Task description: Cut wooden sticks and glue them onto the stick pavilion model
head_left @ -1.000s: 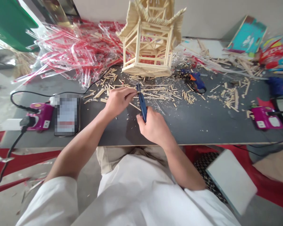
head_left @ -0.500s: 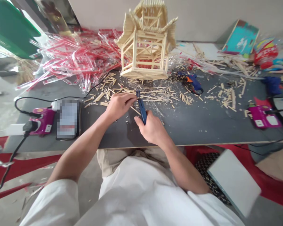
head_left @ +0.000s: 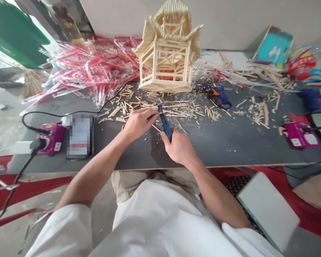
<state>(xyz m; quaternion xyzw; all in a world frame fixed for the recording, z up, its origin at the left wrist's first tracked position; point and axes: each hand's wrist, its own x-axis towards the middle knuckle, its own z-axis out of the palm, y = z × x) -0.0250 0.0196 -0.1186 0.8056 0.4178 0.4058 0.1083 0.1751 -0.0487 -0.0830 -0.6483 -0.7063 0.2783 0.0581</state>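
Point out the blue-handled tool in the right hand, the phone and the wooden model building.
Blue-handled tool (head_left: 166, 125): head view, on its handle.
Phone (head_left: 79, 137): head view, on its blurred screen.
Wooden model building (head_left: 154, 60): head view, on a front upright post.

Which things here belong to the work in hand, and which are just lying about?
Likely part of the work: blue tool in the right hand, wooden sticks, stick model, glue gun.

Apparently lying about: phone, plastic wrappers, teal board.

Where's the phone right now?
In the head view, the phone lies flat on the table's left side, just right of the purple power strip and left of the left forearm.
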